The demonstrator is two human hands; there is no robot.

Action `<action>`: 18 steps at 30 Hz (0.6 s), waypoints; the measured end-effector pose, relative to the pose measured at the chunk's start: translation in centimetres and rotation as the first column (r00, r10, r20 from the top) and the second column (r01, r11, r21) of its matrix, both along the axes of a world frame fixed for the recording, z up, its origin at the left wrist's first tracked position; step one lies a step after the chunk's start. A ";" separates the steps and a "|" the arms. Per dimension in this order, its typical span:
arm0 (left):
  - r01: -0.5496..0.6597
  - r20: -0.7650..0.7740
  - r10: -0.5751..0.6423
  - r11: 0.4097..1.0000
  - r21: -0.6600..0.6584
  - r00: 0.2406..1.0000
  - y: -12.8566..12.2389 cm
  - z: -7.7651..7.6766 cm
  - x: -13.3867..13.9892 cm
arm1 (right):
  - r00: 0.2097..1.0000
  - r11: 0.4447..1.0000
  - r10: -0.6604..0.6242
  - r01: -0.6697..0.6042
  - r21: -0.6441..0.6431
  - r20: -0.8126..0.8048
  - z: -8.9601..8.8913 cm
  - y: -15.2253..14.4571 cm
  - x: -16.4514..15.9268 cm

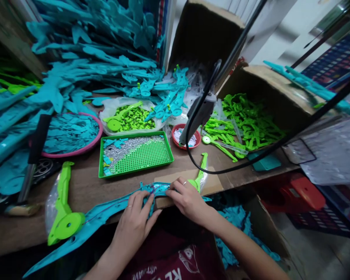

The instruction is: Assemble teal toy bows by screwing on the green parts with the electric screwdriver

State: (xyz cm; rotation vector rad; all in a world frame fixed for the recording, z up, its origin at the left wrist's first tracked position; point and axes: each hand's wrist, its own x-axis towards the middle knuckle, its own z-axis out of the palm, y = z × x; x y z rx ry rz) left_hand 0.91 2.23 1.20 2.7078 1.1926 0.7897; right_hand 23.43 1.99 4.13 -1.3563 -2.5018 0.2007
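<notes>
A long blue plastic toy shell (105, 209), hollow side up, lies along the front edge of the workbench, its pointed end reaching out at the lower left. A thin reddish wire runs inside it. My left hand (138, 214) is closed on the shell's middle, fingers on top and thumb at the near side. Just to the right, my right hand (189, 200) pinches at the same hollow section; any small part under its fingertips is hidden. A green arm with a round disc (68, 225) is at the shell's left, and another green arm (202, 171) stands beyond my right hand.
Behind the shell sits a green tray (137, 169) with small silver pieces. A pink basin (99, 136), red basket (196, 144) and bag of green pieces (137, 122) stand farther back. An electric screwdriver (200, 112) hangs on a cable; a hammer (37, 144) lies left.
</notes>
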 end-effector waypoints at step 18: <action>0.125 -0.115 -0.110 0.983 0.138 0.987 0.0 0.8 -0.4 | 0.999 0.999 0.024 -0.022 -0.045 0.026 1.3 2.1 -2.5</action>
